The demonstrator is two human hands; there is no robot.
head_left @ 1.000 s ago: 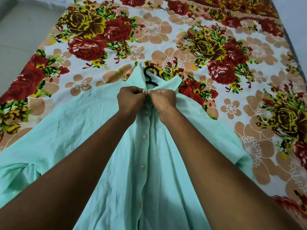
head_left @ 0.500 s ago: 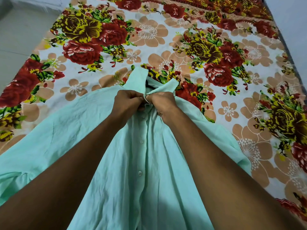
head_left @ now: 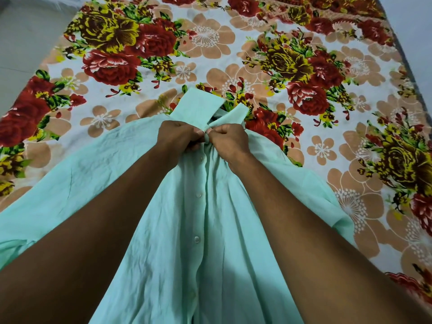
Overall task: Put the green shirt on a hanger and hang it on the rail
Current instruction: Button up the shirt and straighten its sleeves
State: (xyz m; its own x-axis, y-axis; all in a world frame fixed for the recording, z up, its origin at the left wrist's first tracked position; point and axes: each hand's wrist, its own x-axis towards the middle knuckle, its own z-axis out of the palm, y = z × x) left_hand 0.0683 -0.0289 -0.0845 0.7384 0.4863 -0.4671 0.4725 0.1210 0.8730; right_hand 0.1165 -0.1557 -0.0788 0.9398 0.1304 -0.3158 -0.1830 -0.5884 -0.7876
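The pale green shirt (head_left: 205, 230) lies front up on the flowered bedsheet (head_left: 233, 50), collar pointing away from me. My left hand (head_left: 178, 136) and my right hand (head_left: 230, 140) pinch the two front edges together just below the collar, knuckles almost touching. The collar flaps (head_left: 198, 106) stick up beyond my hands. A row of white buttons runs down the placket between my forearms. The hanger is almost wholly hidden; only a dark sliver shows in the collar gap (head_left: 214, 118).
The bed's left edge meets a pale floor (head_left: 21, 31) at the upper left. A grey wall (head_left: 416, 31) borders the bed at the upper right. The shirt's sleeves spread out to both sides.
The black hanger hook that showed above the collar a second ago is now covered by the collar. My hands stay together at the top of the placket.
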